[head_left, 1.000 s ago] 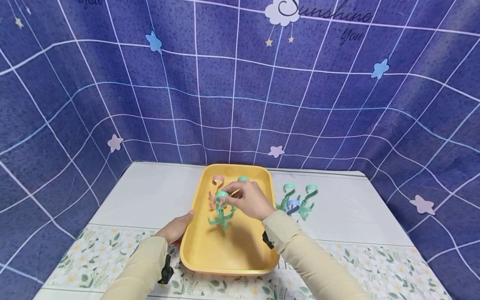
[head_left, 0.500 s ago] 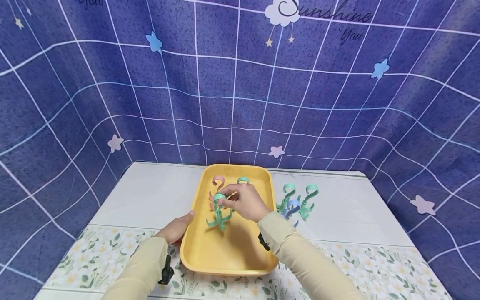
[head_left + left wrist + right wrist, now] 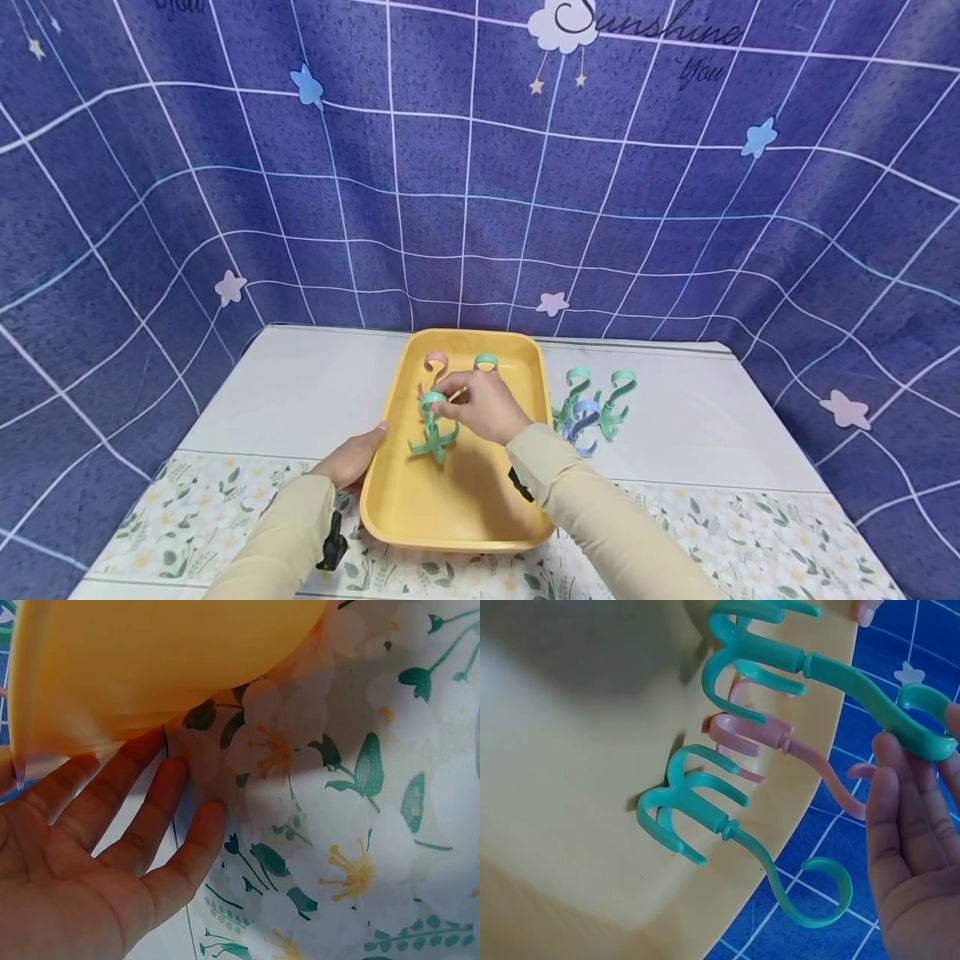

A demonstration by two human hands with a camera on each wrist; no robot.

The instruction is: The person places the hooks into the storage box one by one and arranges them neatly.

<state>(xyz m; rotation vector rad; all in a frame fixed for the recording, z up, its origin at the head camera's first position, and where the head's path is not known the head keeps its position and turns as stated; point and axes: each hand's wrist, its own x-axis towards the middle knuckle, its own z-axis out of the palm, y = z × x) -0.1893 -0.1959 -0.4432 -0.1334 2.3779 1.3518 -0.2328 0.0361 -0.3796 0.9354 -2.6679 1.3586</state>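
My right hand (image 3: 487, 407) pinches the curled top of a green swivel hook with several claws (image 3: 433, 440), above the left half of the yellow tray (image 3: 457, 518). Its claws point down; whether they touch the tray floor I cannot tell. Beyond it stands a pink hook (image 3: 436, 360), partly covered by the held one. Another green hook (image 3: 486, 360) stands near the tray's back right, mostly behind my hand; the right wrist view shows that green hook (image 3: 769, 877) whole. My left hand (image 3: 352, 457) holds the tray's left side, thumb at the rim, fingers (image 3: 161, 814) underneath.
To the right of the tray, two green hooks (image 3: 611, 412) and a blue hook (image 3: 585, 417) stand close together on the white and floral table covering (image 3: 690, 433). A blue curtain with white grid lines (image 3: 480, 167) encloses the table's back and sides.
My right hand has moved a little left and toward me, carrying the green hook along. The blue hook outside the tray shows more fully from behind my sleeve. My left hand stays put.
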